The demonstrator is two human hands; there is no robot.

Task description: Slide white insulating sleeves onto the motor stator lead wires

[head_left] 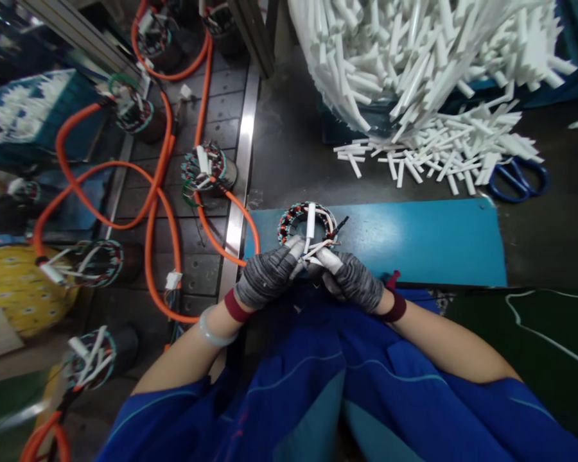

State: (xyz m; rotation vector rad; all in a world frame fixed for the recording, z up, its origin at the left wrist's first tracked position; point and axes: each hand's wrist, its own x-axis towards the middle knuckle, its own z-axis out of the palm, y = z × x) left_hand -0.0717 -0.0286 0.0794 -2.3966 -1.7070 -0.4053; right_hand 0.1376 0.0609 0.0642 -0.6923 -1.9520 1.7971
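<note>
The left hand (266,277) and right hand (350,280) (both in grey knit gloves) are closed, pinching thin white lead wires (318,247) at the near rim of a round copper-wound motor stator (307,224) on the blue mat (414,240). A white insulating sleeve (311,220) stands on one lead; sleeving seems underway, and the next move likely calls for steady threading.

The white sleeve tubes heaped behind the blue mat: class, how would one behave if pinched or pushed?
Each white sleeve tube is short and thin, so probably very light. The strays lie straight, suggesting some stiffness. Round and loosely heaped, they would likely roll or scatter at a nudge.
</note>
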